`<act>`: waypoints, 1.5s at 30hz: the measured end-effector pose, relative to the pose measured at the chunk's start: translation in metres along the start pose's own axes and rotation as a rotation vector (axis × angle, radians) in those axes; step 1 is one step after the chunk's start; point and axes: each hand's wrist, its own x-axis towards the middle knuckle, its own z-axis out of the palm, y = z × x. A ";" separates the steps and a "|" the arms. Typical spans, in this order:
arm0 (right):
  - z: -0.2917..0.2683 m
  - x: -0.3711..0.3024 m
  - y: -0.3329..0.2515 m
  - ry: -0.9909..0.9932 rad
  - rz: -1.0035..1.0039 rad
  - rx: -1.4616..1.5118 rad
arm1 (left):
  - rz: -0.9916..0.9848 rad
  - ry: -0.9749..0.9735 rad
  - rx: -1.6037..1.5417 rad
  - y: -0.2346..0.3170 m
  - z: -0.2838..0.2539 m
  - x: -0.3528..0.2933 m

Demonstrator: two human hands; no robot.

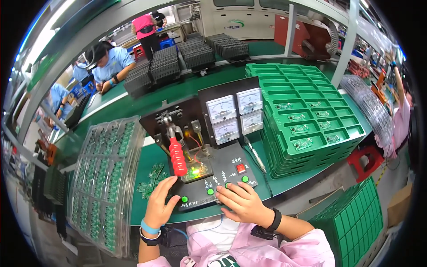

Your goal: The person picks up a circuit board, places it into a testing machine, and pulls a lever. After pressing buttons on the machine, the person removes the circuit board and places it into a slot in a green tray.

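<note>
A black test fixture [202, 198] with a red-handled toggle clamp [178, 156] stands on the bench before me. Yellow-green light glows at the circuit board [195, 171] under the clamp. My left hand [161, 202] rests at the fixture's left front corner, thumb and fingers apart, holding nothing, with its fingertips just below the red handle. Fingers stretched out, my right hand [242, 204] lies over the front of the panel. Its fingertips are at a green button [227, 185], partly covering it. A red switch [240, 168] and analog meters [221, 109] are behind that hand.
Loose circuit boards [153, 178] lie left of the fixture, beside a clear tray of boards [104, 182]. Stacked green trays [307, 120] stand at the right, several boards in the top one. A pen-like probe [254, 155] leans between. Black racks [164, 62] line the back; co-workers sit beyond.
</note>
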 end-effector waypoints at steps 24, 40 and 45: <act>-0.043 0.239 0.040 0.495 -0.357 0.375 | 0.186 0.333 0.223 0.001 -0.011 0.008; 0.012 0.119 0.040 -0.270 0.503 0.685 | -0.081 0.084 0.402 -0.072 -0.056 -0.017; 0.010 0.119 0.035 -0.193 0.528 0.666 | -0.256 0.015 0.437 -0.054 -0.063 -0.015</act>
